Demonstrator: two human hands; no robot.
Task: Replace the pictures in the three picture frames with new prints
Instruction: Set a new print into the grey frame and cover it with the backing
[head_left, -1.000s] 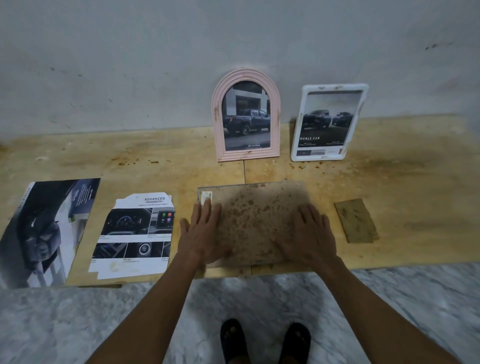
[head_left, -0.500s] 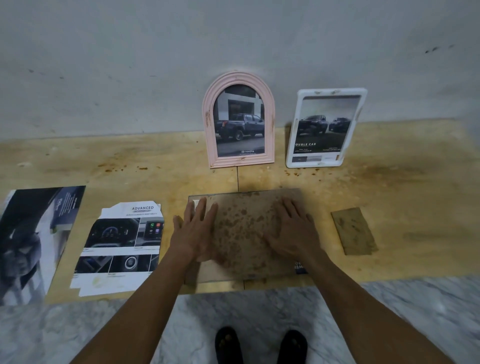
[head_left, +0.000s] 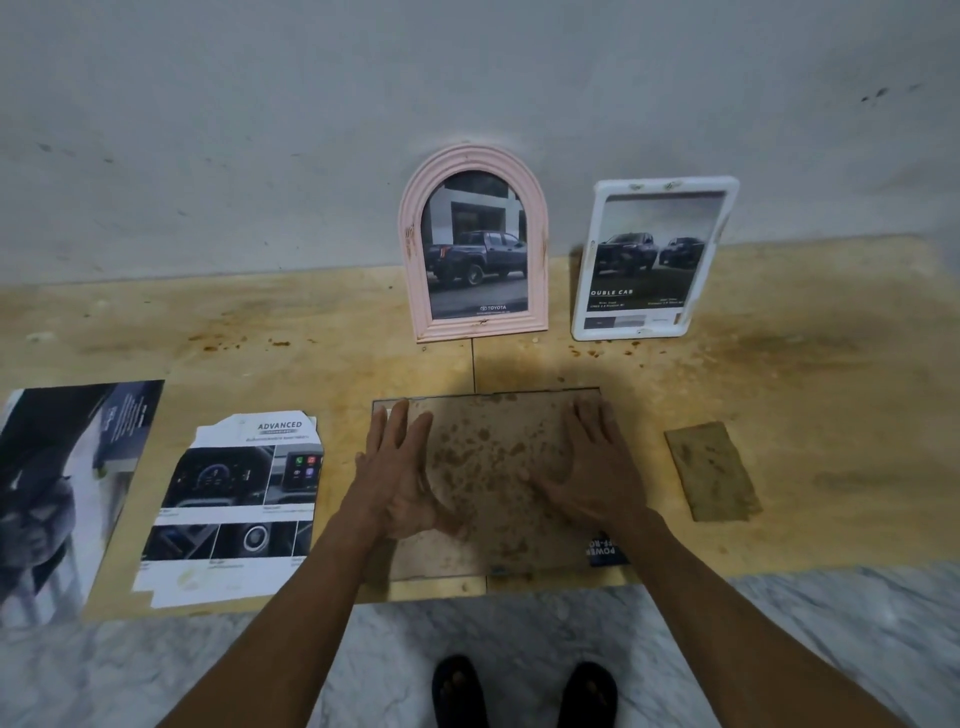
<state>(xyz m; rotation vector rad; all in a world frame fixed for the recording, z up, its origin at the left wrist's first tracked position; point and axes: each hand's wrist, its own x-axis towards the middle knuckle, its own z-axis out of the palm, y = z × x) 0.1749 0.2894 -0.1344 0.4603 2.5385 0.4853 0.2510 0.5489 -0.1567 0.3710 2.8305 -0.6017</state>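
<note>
Judged two of three done: pink arched frame (head_left: 474, 244) and white rectangular frame (head_left: 652, 260) stood refilled at the wall, third stained brown backing board (head_left: 493, 478) lay face-down mid-tabletop (head_left: 831, 374) under left hand (head_left: 397, 478) and right hand (head_left: 592, 473), fingers flat, gripping nothing, blue print corner (head_left: 605, 551) poking out.

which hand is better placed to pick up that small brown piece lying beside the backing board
Right, probably. The right hand lies flat on the backing board at its right side, and the small brown piece sits just beyond that edge. The left hand would have to cross the whole board.
</note>
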